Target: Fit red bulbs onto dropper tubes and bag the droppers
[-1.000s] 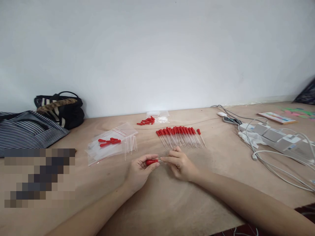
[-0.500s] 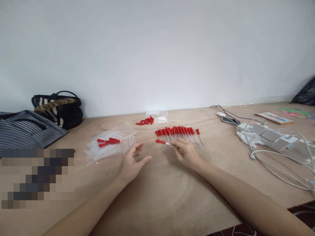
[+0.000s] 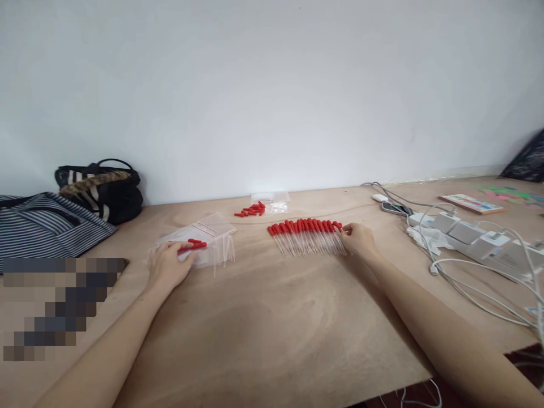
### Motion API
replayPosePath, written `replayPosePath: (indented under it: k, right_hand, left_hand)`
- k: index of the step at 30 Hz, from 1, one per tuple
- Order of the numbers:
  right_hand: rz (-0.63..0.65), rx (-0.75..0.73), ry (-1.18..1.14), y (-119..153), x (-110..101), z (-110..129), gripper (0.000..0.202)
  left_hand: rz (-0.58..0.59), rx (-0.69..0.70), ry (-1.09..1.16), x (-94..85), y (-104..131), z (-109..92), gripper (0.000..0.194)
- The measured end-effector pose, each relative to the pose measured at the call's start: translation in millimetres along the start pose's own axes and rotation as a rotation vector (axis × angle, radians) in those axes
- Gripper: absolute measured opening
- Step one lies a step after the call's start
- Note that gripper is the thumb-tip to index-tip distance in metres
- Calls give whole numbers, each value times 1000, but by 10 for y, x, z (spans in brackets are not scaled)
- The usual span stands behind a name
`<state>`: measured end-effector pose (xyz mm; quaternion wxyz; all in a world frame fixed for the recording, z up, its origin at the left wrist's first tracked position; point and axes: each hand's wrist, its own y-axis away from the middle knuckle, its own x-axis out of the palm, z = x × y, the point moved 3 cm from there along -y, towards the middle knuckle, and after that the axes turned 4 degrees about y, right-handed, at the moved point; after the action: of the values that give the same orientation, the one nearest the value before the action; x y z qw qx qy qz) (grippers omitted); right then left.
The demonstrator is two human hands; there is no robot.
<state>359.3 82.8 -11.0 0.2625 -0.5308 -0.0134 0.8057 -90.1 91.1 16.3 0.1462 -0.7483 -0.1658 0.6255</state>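
Observation:
A row of droppers (image 3: pixel 306 238) with red rubber bulbs and thin clear tubes lies side by side mid-table. At its right end, my right hand (image 3: pixel 360 241) is closed with its fingertips at the red bulb of the last dropper (image 3: pixel 337 225); part of that dropper is hidden. My left hand (image 3: pixel 170 265) reaches over clear plastic bags (image 3: pixel 204 226), thumb apart from the fingers, beside loose red bulbs (image 3: pixel 198 244). Its fingers cover some of these bulbs. Several thin clear tubes (image 3: pixel 223 249) stick out at the bags' right edge.
Another pile of red bulbs (image 3: pixel 250 210) lies farther back by a clear bag (image 3: pixel 274 201). At the right are a power strip with white plugs (image 3: pixel 471 232), cables (image 3: pixel 463 277) and a flat colourful box (image 3: pixel 471 203). Striped fabric (image 3: pixel 46 226) and a black bag (image 3: pixel 110 190) sit left.
My right hand has moved right with the dropper to the row's end. My left hand has moved left from mid-table onto the bags and loose bulbs.

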Motion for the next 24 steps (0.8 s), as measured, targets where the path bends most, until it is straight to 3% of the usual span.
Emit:
replayPosePath:
  k: [9, 18, 21, 24]
  right_hand:
    - [34, -65, 74, 14, 61, 32, 20]
    - [-38, -132, 35, 60, 18, 130, 21]
    - [-41, -269, -43, 238, 59, 370, 20]
    - [27, -592, -204, 564, 159, 754, 18]
  left_hand:
    - [4, 25, -7, 78, -17, 44, 31]
    - [27, 36, -40, 145, -73, 104, 31]
    - [28, 30, -47, 120, -76, 53, 28]
    - [33, -9, -70, 86, -70, -16, 25]
